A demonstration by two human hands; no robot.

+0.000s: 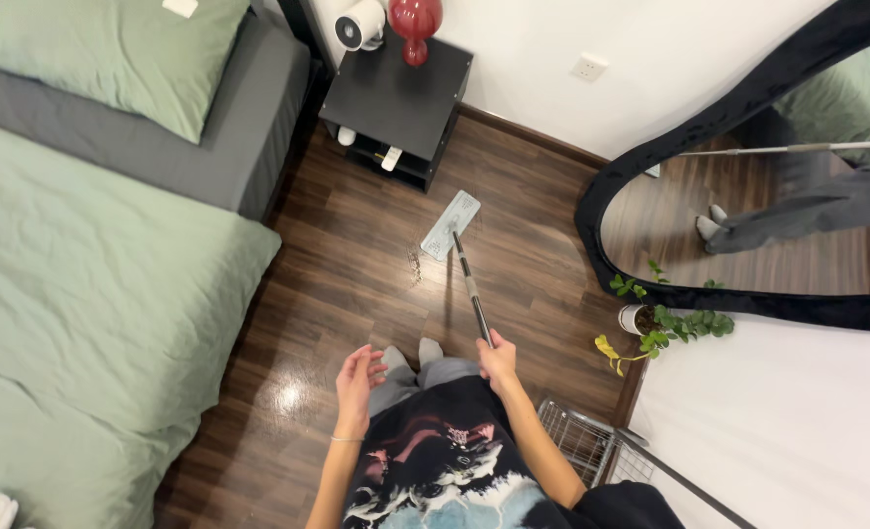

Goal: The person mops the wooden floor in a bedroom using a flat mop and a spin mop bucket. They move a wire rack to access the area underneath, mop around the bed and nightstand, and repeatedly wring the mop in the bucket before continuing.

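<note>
Your right hand (498, 360) is closed around the near end of the mop handle (473, 290), and the grip looks firm. The handle's long axis runs away from you across the wooden floor (356, 264), leaning a little to your left as it goes, and ends at the flat mop head (450, 224). The pale, rectangular mop head lies flat on the boards, just short of the black nightstand (396, 98); its own long axis slants toward the wall. A small clump of debris (415, 264) sits just beside its near left corner. Your left hand (356, 377) hangs free with fingers loosely spread, holding nothing, above the floor beside the green bed (92, 294). A potted plant (665, 328) stands to your right, below the mirror (748, 235).
</note>
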